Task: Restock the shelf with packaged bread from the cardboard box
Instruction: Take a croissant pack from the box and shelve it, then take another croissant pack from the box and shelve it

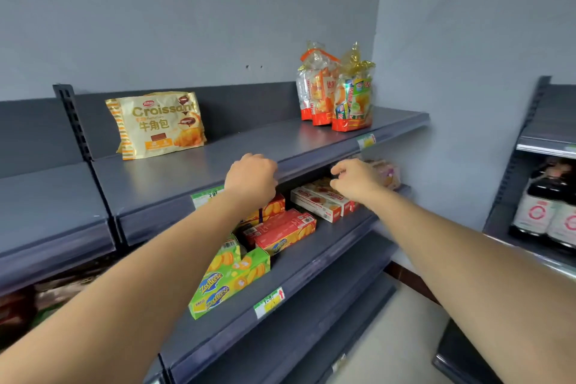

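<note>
Grey-blue wall (pixel 218 9) behind a dark grey shelf unit (pixel 218 162) of several tiers, seen from above and from the left. A second shelf unit (pixel 542 121) at the right edge carries dark bottles (pixel 536 209) with white labels.

Top shelf: one croissant bag (pixel 156 125), cream and gold, leans upright against the back panel at the left. Three clear snack bags (pixel 336 90) with gold ties stand together at the far right, well apart from it.

Second shelf (pixel 327 246): green boxes (pixel 230 280) lie at the front left, red boxes (pixel 280 231) behind them, white-and-red boxes (pixel 321 201) further right. A clear bread package (pixel 386 173) sits at the far right end, partly hidden by the right hand; whether the two touch cannot be told.

Both bare forearms reach in from below. The left hand (pixel 251 179) is in front of the top shelf's front edge, back to the camera, grip closed with fingers curled under and nothing seen in it. The right hand (pixel 355 179) is level with the gap between the two shelves, grip loose, thumb apart from the curled fingers, nothing between them.

Green-and-yellow price tags (pixel 269 302) sit on the shelf rails.
</note>
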